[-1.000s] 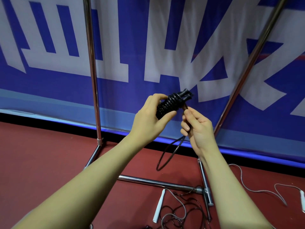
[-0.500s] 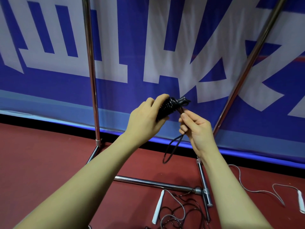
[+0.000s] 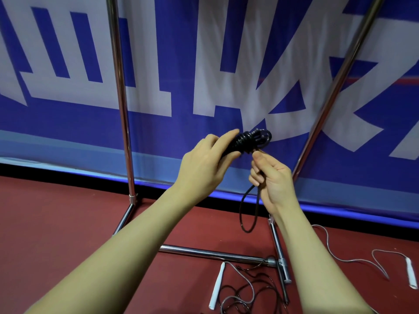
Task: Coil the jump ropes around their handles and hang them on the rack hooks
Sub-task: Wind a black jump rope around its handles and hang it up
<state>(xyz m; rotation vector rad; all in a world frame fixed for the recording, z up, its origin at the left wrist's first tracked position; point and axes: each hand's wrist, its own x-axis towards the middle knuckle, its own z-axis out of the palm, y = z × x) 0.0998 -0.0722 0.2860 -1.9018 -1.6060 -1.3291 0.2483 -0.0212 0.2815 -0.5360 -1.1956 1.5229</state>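
We see left hand (image 3: 205,165) gripping black coil (image 3: 250,139) of rope wound on handles, fingers curled round it, held up before banner (image 3: 68,123). Right hand (image 3: 272,175) pinches loose rope tail (image 3: 248,211) just below coil, fingers curled; tail hangs as loop between hands and floor. Rack (image 3: 123,137) uprights stand either side of hands, base bar below. White handle (image 3: 217,285) with tangled rope lies on red floor (image 3: 56,223) near base; another white handle (image 3: 411,276) far right.
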